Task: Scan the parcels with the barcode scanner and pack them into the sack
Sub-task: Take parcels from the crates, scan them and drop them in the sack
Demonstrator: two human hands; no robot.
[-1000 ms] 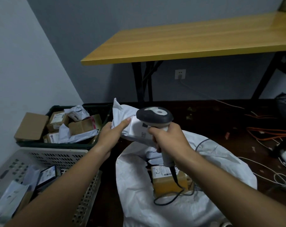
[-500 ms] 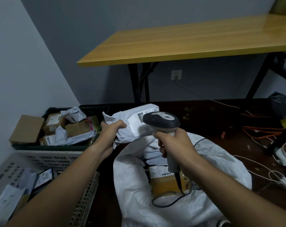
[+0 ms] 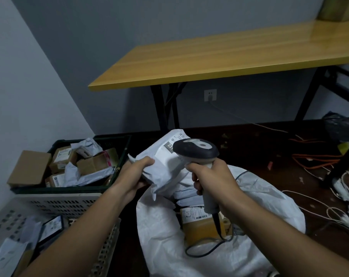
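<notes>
The left hand (image 3: 136, 172) has tipped the white parcel (image 3: 165, 166) flat, label up, above the open sack (image 3: 229, 246). The right hand (image 3: 211, 176) grips the scanner (image 3: 195, 150) just over that label, so scanning looks imminent, then packing.

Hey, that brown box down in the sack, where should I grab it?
Take the brown box across its two long sides, coming straight down through the sack mouth. Its labelled top faces up, and the scanner cable trails across its right side, so avoid that.
</notes>
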